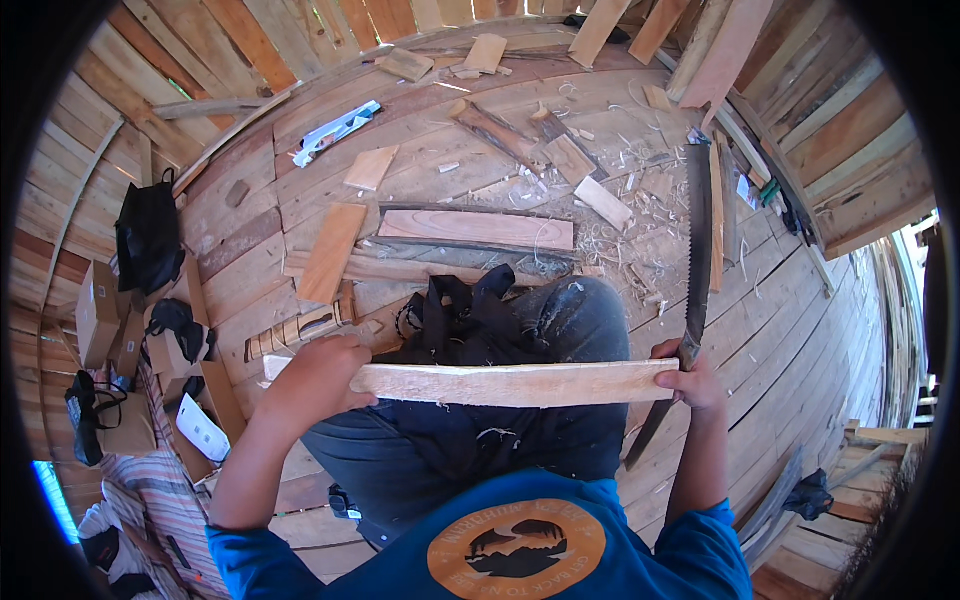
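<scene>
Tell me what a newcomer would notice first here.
Probably the pale board below the picture's centre, held between the left hand and right hand. Next, the long toothed saw at the right hand, pointing up the picture. Ahead, wood shavings litter the plank floor.

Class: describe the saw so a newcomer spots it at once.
From the blue shirt, go up to the right hand, holding one end of the pale board. There the long saw shows above and below the board. Its dark, toothed blade sets it apart from the wooden strip beside it.
</scene>
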Action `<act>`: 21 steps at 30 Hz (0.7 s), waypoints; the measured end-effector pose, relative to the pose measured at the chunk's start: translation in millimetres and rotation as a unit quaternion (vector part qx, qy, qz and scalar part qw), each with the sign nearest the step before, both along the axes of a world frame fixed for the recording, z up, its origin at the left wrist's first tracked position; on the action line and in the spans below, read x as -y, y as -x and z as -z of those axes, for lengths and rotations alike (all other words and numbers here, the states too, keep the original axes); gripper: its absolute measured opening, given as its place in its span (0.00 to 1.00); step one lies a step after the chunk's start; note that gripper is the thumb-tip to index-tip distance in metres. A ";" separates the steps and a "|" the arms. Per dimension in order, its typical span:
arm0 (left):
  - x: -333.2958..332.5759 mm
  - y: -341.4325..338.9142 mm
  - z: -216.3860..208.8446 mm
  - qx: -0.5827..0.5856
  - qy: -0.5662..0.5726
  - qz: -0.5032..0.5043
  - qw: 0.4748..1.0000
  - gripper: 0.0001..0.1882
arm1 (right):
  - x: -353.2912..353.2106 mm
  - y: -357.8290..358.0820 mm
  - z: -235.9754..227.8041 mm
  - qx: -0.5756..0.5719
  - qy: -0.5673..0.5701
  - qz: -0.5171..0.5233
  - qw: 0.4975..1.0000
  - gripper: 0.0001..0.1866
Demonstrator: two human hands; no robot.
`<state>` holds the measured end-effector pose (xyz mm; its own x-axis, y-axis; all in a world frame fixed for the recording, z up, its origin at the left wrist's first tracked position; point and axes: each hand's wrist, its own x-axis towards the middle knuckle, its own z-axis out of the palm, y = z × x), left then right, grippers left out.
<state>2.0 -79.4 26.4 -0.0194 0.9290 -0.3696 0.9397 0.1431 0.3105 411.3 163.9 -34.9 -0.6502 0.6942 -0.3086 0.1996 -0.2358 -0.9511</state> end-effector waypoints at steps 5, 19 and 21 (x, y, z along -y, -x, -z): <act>-1.7 -6.2 -5.9 0.109 0.052 -0.020 0.992 0.17 | -20.5 8.3 7.1 0.096 -0.087 0.095 0.987 0.13; 22.8 -68.8 32.4 0.254 0.077 -0.198 0.944 0.09 | -15.3 27.0 41.3 0.072 -0.074 0.076 0.992 0.09; 20.0 -72.6 37.5 0.258 0.024 -0.181 0.949 0.09 | -15.5 23.9 42.5 0.055 -0.063 0.065 0.994 0.09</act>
<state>74.6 -99.4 -11.2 -0.1383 0.8779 -0.4585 0.5509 0.4529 0.7010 387.3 179.5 -77.5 -0.5192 0.8079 -0.2788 0.2797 -0.1477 -0.9487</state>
